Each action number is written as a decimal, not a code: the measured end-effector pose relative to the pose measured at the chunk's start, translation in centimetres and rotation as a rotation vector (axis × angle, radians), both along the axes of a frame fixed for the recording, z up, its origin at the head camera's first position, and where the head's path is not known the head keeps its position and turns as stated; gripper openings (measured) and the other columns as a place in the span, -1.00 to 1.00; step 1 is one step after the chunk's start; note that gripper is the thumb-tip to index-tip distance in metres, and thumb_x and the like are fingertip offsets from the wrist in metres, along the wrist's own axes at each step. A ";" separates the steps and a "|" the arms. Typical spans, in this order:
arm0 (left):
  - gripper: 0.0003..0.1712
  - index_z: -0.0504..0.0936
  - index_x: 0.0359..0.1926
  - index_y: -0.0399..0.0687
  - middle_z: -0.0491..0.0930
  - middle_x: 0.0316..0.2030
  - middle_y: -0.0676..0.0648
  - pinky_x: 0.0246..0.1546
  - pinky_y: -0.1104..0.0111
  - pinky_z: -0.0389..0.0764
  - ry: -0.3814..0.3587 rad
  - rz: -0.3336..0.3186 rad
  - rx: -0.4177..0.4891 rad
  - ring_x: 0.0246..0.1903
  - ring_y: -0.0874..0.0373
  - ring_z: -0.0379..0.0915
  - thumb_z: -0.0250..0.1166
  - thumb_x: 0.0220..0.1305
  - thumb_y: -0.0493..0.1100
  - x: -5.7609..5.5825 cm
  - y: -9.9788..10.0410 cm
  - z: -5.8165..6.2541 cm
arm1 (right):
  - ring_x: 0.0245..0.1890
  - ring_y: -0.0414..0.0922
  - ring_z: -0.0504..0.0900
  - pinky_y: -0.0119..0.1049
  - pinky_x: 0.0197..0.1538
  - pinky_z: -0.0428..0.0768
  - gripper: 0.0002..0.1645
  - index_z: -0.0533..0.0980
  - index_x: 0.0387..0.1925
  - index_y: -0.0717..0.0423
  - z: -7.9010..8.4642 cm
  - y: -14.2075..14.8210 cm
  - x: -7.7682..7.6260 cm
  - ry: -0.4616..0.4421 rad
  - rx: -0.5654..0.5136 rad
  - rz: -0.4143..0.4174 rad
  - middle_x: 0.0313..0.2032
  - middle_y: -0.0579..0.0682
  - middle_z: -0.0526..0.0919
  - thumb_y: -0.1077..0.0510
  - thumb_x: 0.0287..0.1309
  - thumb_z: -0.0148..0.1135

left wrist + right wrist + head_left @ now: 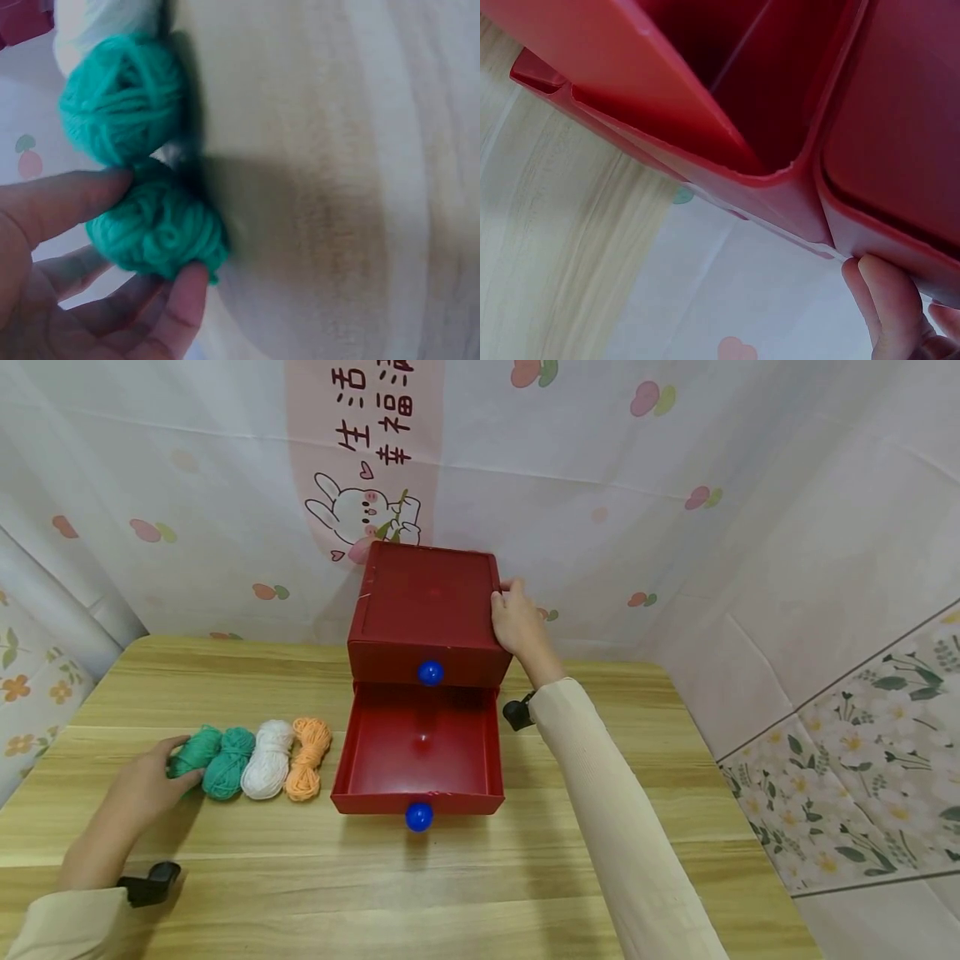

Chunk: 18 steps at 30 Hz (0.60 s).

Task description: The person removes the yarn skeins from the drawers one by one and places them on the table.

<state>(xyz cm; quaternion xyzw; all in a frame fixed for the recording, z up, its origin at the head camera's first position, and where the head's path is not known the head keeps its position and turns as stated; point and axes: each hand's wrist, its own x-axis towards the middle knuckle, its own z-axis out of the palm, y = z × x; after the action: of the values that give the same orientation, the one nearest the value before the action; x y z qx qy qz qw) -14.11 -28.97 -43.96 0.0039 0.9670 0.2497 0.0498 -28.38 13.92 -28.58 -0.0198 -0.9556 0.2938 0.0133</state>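
At the left end of a row of yarn, my left hand [146, 781] pinches a green yarn ball [161, 229] between thumb and fingers. A second green yarn ball [229, 763] lies against it, followed by a white yarn skein [267, 760] and an orange yarn skein [307, 760]. My right hand [521, 622] rests against the right side of a dark red drawer cabinet [431, 593], fingertips at its upper edge. Below, the cabinet's lower drawer [420, 752] is pulled out and bare inside; the upper drawer with its blue knob [431, 673] is closed.
The cabinet stands at the back of a wood-grain table [465, 893], close to a printed curtain [585, 485]. A blue knob [419, 817] sticks out from the lower drawer's front. A tiled-pattern wall covering [870, 760] borders the right side.
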 end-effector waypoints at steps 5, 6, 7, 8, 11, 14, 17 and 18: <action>-0.28 0.04 0.22 -0.65 0.23 0.00 -0.75 -0.18 -0.21 0.41 -0.068 -0.038 0.064 -0.03 -0.61 0.23 0.09 0.32 -0.14 0.2 -0.6 0.3 | 0.08 0.16 0.41 -0.01 0.15 0.34 -0.47 0.07 0.31 0.09 0.0 0.0 0.0 -0.002 -0.001 0.005 0.19 0.20 0.41 -0.05 0.42 -0.37; -0.27 0.02 0.23 -0.66 0.22 0.00 -0.75 -0.18 -0.20 0.43 -0.080 -0.047 0.071 -0.02 -0.60 0.23 0.07 0.33 -0.14 0.2 -0.7 0.4 | 0.08 0.16 0.41 -0.01 0.14 0.36 -0.46 0.07 0.31 0.09 0.0 -0.1 0.0 -0.004 -0.002 0.005 0.20 0.20 0.41 -0.05 0.42 -0.37; -0.27 0.00 0.24 -0.66 0.21 0.01 -0.75 -0.18 -0.20 0.43 -0.094 -0.054 0.079 -0.01 -0.60 0.22 0.06 0.34 -0.13 0.3 -0.8 0.5 | 0.08 0.17 0.41 -0.01 0.13 0.36 -0.46 0.07 0.31 0.09 0.0 -0.1 0.1 -0.006 -0.004 0.005 0.20 0.20 0.41 -0.05 0.42 -0.37; -0.26 -0.02 0.25 -0.66 0.19 0.02 -0.76 -0.19 -0.19 0.44 -0.103 -0.064 0.085 0.00 -0.61 0.22 0.04 0.35 -0.13 0.3 -0.9 0.5 | 0.08 0.17 0.41 -0.01 0.13 0.36 -0.46 0.07 0.31 0.09 0.1 -0.1 0.1 -0.008 -0.004 0.004 0.20 0.20 0.41 -0.06 0.42 -0.37; -0.26 -0.08 0.27 -0.66 0.14 0.05 -0.77 -0.18 -0.18 0.45 -0.139 -0.087 0.110 0.03 -0.62 0.17 -0.01 0.38 -0.14 0.5 -1.1 0.9 | 0.08 0.18 0.40 0.00 0.13 0.36 -0.46 0.07 0.31 0.08 0.1 -0.1 0.1 -0.008 -0.003 0.003 0.20 0.20 0.41 -0.06 0.43 -0.37; -0.26 -0.13 0.28 -0.66 0.09 0.07 -0.79 -0.17 -0.18 0.46 -0.155 -0.106 0.134 0.04 -0.64 0.14 -0.04 0.40 -0.14 0.7 -1.1 1.1 | 0.09 0.19 0.40 0.00 0.15 0.35 -0.47 0.07 0.31 0.08 0.1 -0.1 0.0 -0.007 -0.002 0.004 0.21 0.19 0.40 -0.06 0.43 -0.37; -0.27 -0.11 0.28 -0.66 0.08 0.07 -0.78 -0.17 -0.18 0.46 -0.151 -0.116 0.142 0.04 -0.64 0.14 -0.03 0.40 -0.15 0.7 -1.0 1.1 | 0.09 0.16 0.41 -0.01 0.15 0.35 -0.47 0.07 0.31 0.09 0.0 -0.1 0.0 -0.004 -0.009 0.007 0.21 0.19 0.40 -0.05 0.43 -0.37; -0.28 -0.10 0.27 -0.66 0.09 0.07 -0.78 -0.17 -0.18 0.46 -0.146 -0.118 0.144 0.03 -0.63 0.15 -0.03 0.40 -0.15 0.7 -0.9 1.0 | 0.09 0.16 0.42 -0.02 0.15 0.35 -0.47 0.07 0.31 0.09 0.0 -0.1 0.0 -0.003 -0.011 0.007 0.21 0.19 0.40 -0.05 0.43 -0.37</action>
<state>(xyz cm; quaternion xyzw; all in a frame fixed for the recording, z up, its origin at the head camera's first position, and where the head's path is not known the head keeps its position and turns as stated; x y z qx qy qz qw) -13.39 -29.87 -42.93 0.0463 0.9385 0.3145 0.1346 -28.37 13.84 -28.56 -0.0170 -0.9541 0.2988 0.0107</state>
